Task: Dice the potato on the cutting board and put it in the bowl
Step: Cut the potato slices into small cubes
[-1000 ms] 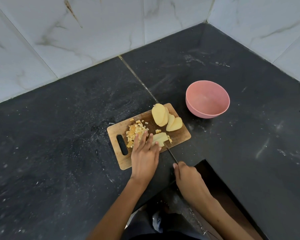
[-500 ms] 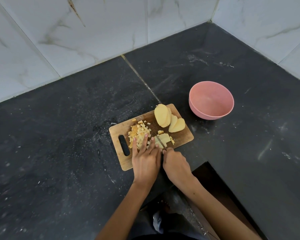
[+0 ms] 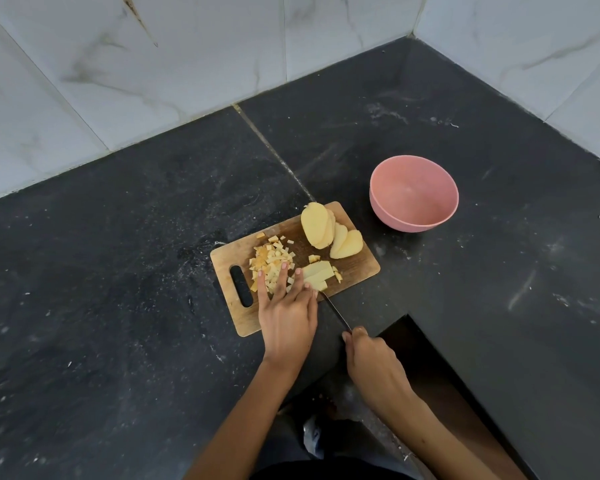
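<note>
A wooden cutting board lies on the black counter. On it are a pile of diced potato, a potato slice cut into strips and several uncut slices leaning together at the far end. My left hand lies flat with straight fingers, its fingertips pressing on the strips and the dice. My right hand grips the handle of a knife, whose blade tip meets the near edge of the strips. The pink bowl stands empty to the right of the board.
Marble-tiled walls enclose the counter at the back and right. A dark cut-out in the counter edge opens below my right hand. My legs show at the bottom.
My right hand has pulled the knife back toward me, away from the board, after being right beside my left hand. The left hand stays on the strips.
</note>
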### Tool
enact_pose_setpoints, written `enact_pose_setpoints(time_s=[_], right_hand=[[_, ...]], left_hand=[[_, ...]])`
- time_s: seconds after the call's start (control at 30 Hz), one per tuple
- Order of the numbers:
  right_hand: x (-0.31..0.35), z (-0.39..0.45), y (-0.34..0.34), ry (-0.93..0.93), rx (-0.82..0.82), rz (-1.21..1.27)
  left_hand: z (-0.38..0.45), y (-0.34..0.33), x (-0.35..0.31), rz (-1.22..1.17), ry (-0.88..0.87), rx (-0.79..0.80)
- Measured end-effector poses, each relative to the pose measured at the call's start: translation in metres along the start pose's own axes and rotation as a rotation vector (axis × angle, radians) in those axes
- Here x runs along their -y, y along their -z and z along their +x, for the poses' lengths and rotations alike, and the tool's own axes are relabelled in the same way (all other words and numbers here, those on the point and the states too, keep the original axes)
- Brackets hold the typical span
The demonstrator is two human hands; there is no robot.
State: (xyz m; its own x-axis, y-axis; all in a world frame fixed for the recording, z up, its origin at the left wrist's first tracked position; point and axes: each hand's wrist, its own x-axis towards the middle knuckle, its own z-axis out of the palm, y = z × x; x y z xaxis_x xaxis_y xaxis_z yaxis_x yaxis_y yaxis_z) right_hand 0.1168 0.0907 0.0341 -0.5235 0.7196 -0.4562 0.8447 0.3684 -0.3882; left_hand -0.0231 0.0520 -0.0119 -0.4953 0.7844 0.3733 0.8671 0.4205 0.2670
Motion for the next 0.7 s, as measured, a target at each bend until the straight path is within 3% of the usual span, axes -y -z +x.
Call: enact_pose_setpoints(time_s=[0.17,0.33,0.7], right_hand=[[0.008,0.0,0.01,0.048,-0.035,0.089],[0.026,0.025,0.011,0.075,-0.043,0.109],[0.05,0.046,0.005,0.017,-0.013,-0.002]], left_hand=[[-0.001,0.005,0.004,-0.009,-0.038,-0.038],[0.001,0.01,0.007,-0.067,0.05,-0.09],[0.005,0.009,0.009,-0.169,0.234,-0.006]])
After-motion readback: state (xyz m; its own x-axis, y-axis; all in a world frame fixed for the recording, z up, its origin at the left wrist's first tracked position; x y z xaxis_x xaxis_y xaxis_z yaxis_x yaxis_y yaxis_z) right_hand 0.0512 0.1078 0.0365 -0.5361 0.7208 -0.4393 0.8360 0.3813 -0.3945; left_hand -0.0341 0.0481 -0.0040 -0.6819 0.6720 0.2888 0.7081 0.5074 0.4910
